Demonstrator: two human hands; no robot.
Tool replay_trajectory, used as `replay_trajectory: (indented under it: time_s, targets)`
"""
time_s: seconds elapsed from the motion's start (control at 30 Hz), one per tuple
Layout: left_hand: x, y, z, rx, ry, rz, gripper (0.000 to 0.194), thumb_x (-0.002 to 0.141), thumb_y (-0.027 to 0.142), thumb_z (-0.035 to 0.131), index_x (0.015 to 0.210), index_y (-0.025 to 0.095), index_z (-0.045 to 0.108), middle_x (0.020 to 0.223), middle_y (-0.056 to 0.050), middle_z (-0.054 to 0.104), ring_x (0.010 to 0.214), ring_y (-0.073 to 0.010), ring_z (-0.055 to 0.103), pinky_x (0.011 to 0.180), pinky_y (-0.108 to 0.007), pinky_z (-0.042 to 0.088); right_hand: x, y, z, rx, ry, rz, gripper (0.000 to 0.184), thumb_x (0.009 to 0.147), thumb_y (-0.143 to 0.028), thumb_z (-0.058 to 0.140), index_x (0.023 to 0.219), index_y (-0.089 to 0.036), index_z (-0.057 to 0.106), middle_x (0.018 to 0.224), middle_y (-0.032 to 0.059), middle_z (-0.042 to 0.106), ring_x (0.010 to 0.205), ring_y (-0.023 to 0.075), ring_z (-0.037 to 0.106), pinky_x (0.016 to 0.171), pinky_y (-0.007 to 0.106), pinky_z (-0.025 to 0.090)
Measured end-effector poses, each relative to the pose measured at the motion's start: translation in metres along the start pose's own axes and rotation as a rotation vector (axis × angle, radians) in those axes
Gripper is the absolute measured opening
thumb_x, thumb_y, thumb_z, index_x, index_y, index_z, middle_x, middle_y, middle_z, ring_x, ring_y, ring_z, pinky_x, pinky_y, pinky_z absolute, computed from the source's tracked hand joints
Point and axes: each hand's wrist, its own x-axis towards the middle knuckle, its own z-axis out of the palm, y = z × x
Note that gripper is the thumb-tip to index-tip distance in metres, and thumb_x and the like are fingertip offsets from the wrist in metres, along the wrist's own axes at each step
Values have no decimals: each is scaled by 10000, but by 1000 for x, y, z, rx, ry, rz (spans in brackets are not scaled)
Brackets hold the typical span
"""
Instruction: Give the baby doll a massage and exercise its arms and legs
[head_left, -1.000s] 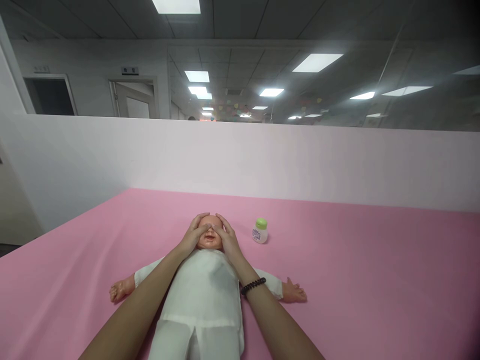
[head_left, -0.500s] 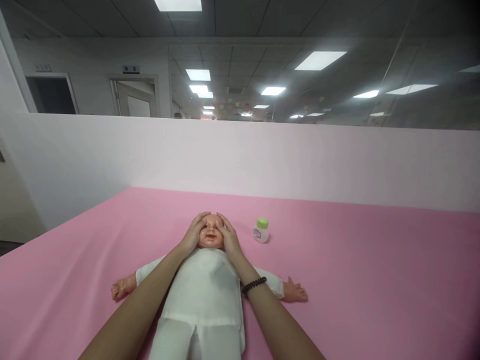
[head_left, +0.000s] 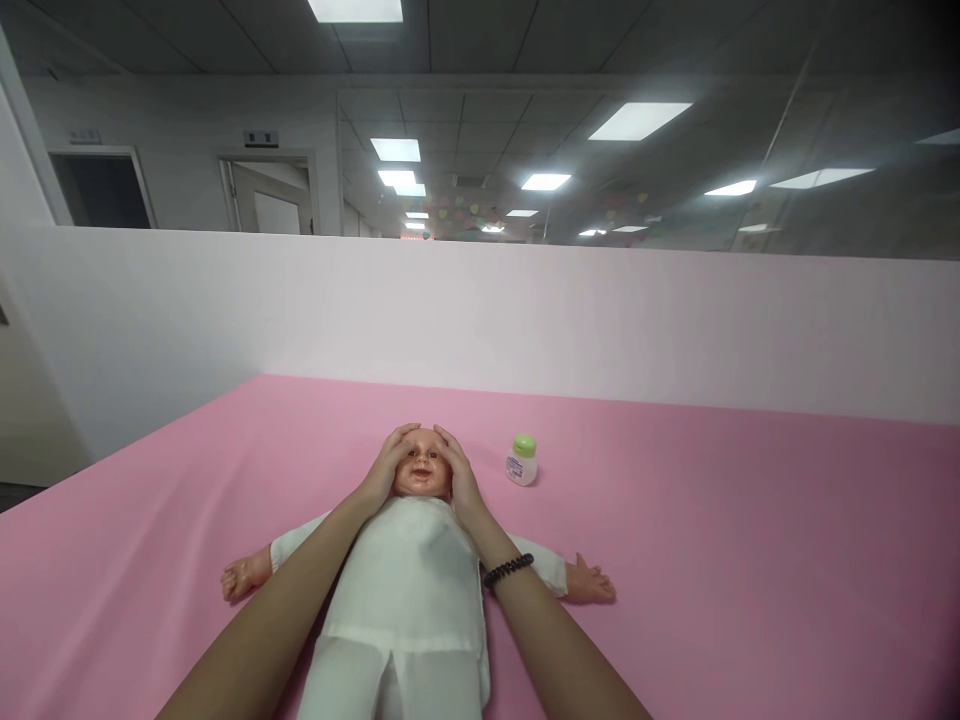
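Presently both of my hands rest on the head of the doll (head_left: 409, 560), which lies on its back along the middle of the pink desk (head_left: 750, 560), head pointing away from me and feet toward me. My left hand (head_left: 388, 466) cups the left side of the head, fingers curved up over the temple toward the crown. My right hand (head_left: 459, 474) mirrors it on the other side. Neither grip is closed: the fingers lie spread and moulded to the skull, pressing lightly rather than clamping, and nothing is lifted off the desk. The face between the two hands is uncovered, my thumbs lying at the brow line and not across the eyes. I judge that this even, two-sided contact keeps the head centred and steady.

The doll wears a white garment (head_left: 405, 590) that covers trunk and legs; its bare arms stretch out to either side, flat on the desk, so the body lies stable without my support. A black bead bracelet (head_left: 508, 570) sits on my right wrist, clear of the doll's sleeve.

A small white bottle with a green cap (head_left: 522, 461) stands upright just beyond my right hand, near the head but apart from it, cap on. A white partition (head_left: 525, 320) closes off the far edge of the desk.
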Motion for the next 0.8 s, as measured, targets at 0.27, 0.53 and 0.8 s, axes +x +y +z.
replay_trajectory:
  time_s: [0.27,0.53,0.8]
  targets:
    - [-3,3,-1,40,-17,-22,484,782,382,686,1238,267,569,1315,-75,576,1255,-291,532,1066,-432,423,-8,-9,3,-101,-10,2,603,725,-410,721,1300,-290,583,1423,17,530,1285,257,522,1070,385,455]
    - [-2,2,-1,51,-10,-20,478,792,409,682,1234,266,571,1307,-73,584,1244,-280,541,1070,-420,421,-6,-8,2,-143,-17,-20,606,739,-438,693,1307,-263,576,1420,37,531,1302,244,506,1081,359,440]
    - [6,-7,-4,49,13,13,430,843,493,579,1199,253,596,1277,-66,602,1218,-257,551,1064,-389,418,-1,0,-1,-100,-23,-35,564,768,-497,671,1281,-275,600,1400,29,556,1289,240,516,1102,380,412]
